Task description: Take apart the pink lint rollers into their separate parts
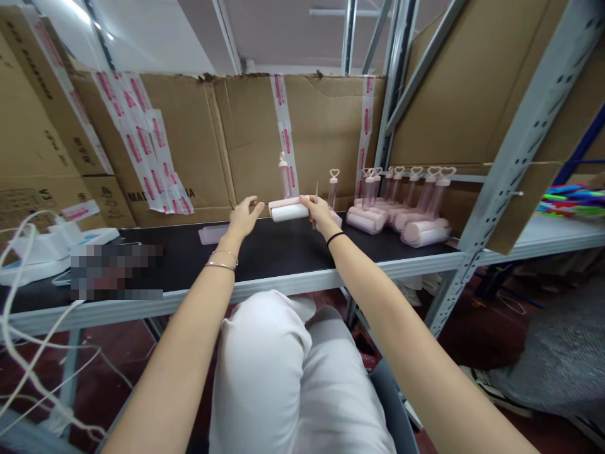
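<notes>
A seated worker's right hand (321,213) grips the right end of a white-and-pink cylindrical roller (289,210), thumb and fingers clamped around it, as the piece is held nearly level above a long black tabletop (283,252). The left hand (244,219) is raised near the roller's other end, fingers apart, holding nothing and not touching the piece. A clear pink tube with a pink cap and loop (284,176) stands up directly above the roller's upper edge; whether the two are joined is not clear from this angle. A black band (336,237) circles the right wrist, and thin silver-coloured bracelets (220,265) ring the left.

Behind the right hand, a second clear pink tube with a heart-shaped loop (333,190) stands upright, its lower part mostly hidden. Farther right, a cluster of white-and-pink rollers with heart-topped tubes (425,232) crowds the end of the tabletop near a slanting, perforated grey metal post (496,151). A pale translucent flat piece (212,234) lies on the black surface just left of the left hand. A white power strip (28,271) sits at far left, while a brown cardboard panel crossed with red-and-white printed tape (246,139) backs the bench. The worker's white trousers (265,347) show below.
</notes>
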A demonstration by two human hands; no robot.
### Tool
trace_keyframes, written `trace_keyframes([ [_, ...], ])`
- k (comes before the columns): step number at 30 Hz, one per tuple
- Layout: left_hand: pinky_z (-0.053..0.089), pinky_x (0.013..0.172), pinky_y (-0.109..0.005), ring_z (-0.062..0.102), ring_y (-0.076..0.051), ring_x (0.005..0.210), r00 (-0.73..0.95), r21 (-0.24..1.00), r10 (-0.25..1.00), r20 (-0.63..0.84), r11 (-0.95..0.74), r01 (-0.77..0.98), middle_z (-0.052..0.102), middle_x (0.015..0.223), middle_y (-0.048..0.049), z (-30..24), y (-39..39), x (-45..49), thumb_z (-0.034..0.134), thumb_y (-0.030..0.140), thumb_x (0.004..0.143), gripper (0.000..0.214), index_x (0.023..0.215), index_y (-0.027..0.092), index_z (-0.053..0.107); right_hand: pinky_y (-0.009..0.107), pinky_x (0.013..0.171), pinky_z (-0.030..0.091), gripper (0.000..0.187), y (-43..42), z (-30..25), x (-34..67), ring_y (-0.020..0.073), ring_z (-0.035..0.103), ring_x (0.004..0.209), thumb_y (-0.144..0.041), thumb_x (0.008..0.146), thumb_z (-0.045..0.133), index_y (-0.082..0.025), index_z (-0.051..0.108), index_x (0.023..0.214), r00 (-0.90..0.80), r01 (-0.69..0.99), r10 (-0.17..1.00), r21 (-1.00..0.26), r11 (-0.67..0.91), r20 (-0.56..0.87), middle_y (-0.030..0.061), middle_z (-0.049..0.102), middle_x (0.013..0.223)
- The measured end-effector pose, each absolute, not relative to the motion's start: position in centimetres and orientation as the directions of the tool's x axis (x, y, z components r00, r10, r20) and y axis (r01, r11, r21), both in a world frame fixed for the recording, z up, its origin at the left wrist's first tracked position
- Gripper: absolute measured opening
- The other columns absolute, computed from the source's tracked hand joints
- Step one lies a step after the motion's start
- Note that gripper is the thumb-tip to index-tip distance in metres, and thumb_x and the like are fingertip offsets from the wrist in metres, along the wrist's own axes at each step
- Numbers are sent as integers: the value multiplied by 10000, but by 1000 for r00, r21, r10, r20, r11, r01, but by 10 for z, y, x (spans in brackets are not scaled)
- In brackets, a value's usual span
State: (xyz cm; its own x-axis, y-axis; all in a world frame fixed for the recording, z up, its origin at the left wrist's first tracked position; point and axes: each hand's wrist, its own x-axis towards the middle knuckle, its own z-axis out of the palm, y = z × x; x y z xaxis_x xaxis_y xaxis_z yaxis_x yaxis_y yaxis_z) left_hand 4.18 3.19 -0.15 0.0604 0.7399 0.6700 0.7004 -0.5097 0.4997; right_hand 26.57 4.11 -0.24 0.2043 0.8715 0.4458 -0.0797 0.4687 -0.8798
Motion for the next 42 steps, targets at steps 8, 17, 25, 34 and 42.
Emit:
trace_keyframes([
  [8, 462, 969, -409, 629, -277, 1044, 120, 742, 861, 495, -490, 457, 691, 1057, -95, -10, 34, 66, 792, 361, 627, 455, 989, 153, 612, 190, 555, 434, 357, 42, -8, 246, 86, 575, 658, -275, 617, 791, -162, 622, 911, 15, -123, 763, -756, 642, 646, -9, 663, 845],
  [17, 510, 697, -309, 668, -236, 778, 240, 847, 869, 432, -483, 223, 719, 821, -83, -5, 24, 72, 702, 605, 713, 519, 947, 144, 660, 206, 480, 405, 386, 36, -13, 228, 78, 486, 526, -439, 673, 770, -192, 574, 896, 91, -113, 749, -741, 662, 656, -32, 615, 731],
  [25, 456, 919, -329, 658, -220, 910, -51, 401, 475, 878, -674, 620, 713, 828, -102, 5, 0, 62, 124, 602, 961, 720, 1029, 154, 685, 326, 887, 481, 455, 44, -13, 242, 198, 619, 970, -429, 632, 779, -180, 617, 976, 120, 119, 674, -685, 719, 729, 57, 692, 1017],
  [34, 499, 870, -310, 658, -182, 941, 215, 128, 300, 929, -808, 576, 713, 972, -92, 4, 7, 68, 284, 545, 978, 535, 1129, 158, 621, 212, 560, 457, 511, 22, -20, 218, 127, 586, 727, -457, 569, 808, -161, 581, 918, -297, 46, 735, -759, 649, 610, 23, 660, 893],
  [42, 488, 777, -276, 639, -162, 813, 126, 135, 282, 951, -747, 651, 701, 881, -55, 9, -1, 63, 461, 322, 931, 235, 968, 174, 640, 213, 412, 382, 495, 23, -19, 209, 54, 377, 392, -636, 876, 480, -196, 534, 1097, -307, 225, 832, -815, 534, 461, -20, 608, 726],
])
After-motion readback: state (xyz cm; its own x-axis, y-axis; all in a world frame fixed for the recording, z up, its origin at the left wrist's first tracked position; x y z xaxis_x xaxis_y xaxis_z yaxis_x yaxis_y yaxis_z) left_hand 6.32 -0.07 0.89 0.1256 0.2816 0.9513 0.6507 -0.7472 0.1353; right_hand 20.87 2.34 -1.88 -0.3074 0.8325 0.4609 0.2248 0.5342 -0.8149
